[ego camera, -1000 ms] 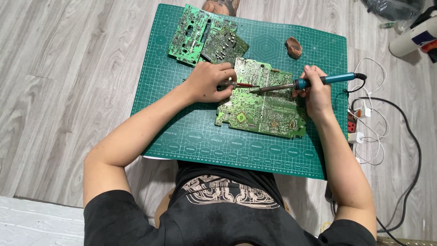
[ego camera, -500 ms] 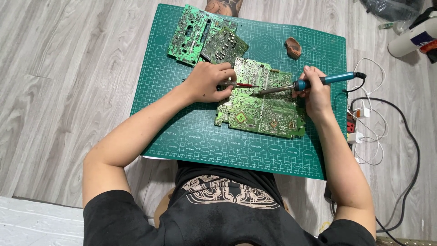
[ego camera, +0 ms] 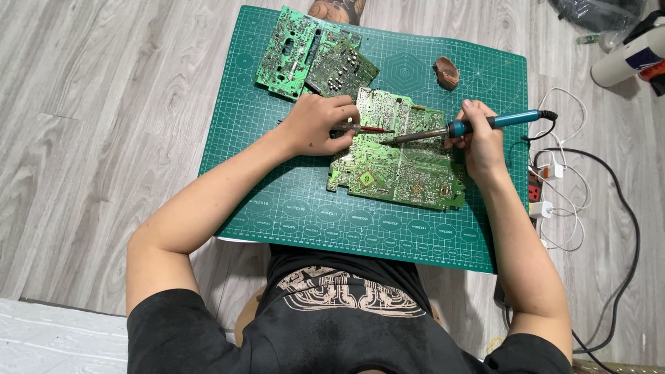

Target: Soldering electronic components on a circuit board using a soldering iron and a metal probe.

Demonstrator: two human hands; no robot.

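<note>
A large green circuit board (ego camera: 402, 170) lies on a green cutting mat (ego camera: 305, 208). My left hand (ego camera: 315, 125) rests on the board's left edge and pinches a thin red-tipped tool (ego camera: 370, 129) that points right. My right hand (ego camera: 481, 142) grips a blue-handled soldering iron (ego camera: 485, 124). Its metal tip reaches left to the board's upper middle, close to the red tool's tip.
Two smaller green circuit boards (ego camera: 312, 59) lie overlapped at the mat's far left. A small brown lump (ego camera: 447, 73) sits at the mat's far right. White and black cables and a power strip (ego camera: 547, 190) lie on the wooden floor at the right. A white cylinder (ego camera: 627, 59) lies top right.
</note>
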